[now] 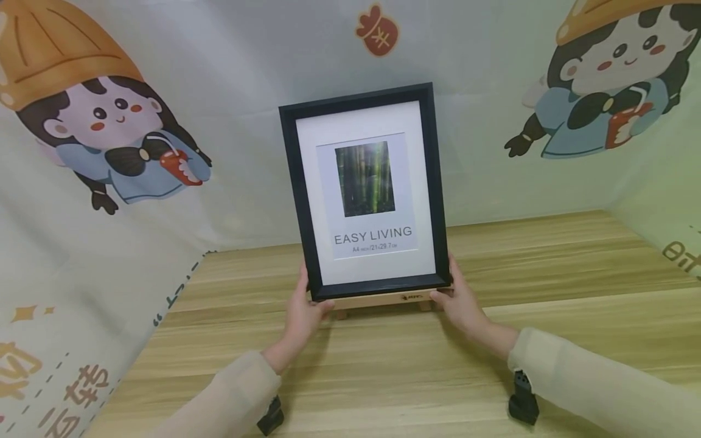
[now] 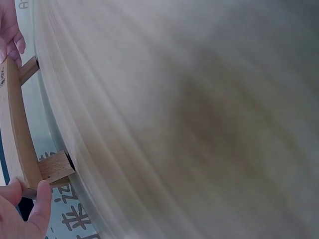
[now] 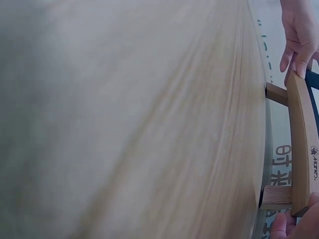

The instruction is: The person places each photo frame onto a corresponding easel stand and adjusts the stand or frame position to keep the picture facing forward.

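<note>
A black-bordered picture frame (image 1: 364, 182) with a bamboo print and "EASY LIVING" lettering leans back, slightly tilted, on a wooden tabletop easel (image 1: 378, 299). The easel's front ledge (image 2: 16, 119) shows a small printed logo and short feet on the tabletop. At the ledge's left end, my left hand (image 1: 303, 310) grips with thumb in front and fingers behind, close to the frame's lower corner. My right hand (image 1: 462, 307) holds the opposite end the same way. Most of the easel is hidden behind the picture frame.
The wood-grain table (image 1: 383, 377) stretches to both sides and toward me. Behind it hangs a pale cloth (image 1: 246, 170) printed with cartoon figures. Black wrist devices hang under the left sleeve (image 1: 235, 389) and the right sleeve (image 1: 591, 371).
</note>
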The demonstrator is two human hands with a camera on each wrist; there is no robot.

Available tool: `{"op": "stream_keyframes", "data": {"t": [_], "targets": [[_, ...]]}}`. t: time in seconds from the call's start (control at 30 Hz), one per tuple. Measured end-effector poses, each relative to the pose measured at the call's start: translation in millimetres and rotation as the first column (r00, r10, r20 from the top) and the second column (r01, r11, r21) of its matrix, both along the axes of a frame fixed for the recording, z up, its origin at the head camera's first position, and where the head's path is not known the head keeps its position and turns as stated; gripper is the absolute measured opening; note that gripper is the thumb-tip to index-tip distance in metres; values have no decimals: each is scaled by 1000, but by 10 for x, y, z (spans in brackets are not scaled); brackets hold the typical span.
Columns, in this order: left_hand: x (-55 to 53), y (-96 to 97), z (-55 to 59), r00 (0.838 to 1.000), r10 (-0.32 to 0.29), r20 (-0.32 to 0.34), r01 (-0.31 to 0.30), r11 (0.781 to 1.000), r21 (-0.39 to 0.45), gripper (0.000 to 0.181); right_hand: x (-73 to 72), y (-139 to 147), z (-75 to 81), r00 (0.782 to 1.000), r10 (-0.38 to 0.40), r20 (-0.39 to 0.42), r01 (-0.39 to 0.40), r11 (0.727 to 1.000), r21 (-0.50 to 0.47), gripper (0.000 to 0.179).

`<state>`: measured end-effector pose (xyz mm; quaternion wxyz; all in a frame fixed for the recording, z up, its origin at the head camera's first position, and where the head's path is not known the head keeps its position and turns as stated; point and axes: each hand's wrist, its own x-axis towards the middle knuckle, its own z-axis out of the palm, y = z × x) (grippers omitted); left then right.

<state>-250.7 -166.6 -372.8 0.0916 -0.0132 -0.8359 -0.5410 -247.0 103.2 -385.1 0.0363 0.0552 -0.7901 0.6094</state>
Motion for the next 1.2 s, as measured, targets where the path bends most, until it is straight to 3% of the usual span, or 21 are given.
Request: {"op": "stream_keyframes", "data": {"t": [0.57, 1.2], "targets": [[-11, 53, -9, 1000, -1, 7, 1, 1000, 0, 100, 18, 57, -21, 1000, -5, -8, 5, 1000, 3, 81], [18, 77, -32, 999, -22, -30, 23, 1000, 14, 97, 60, 104, -11, 1000, -2, -20, 3, 999, 51, 78]]}}
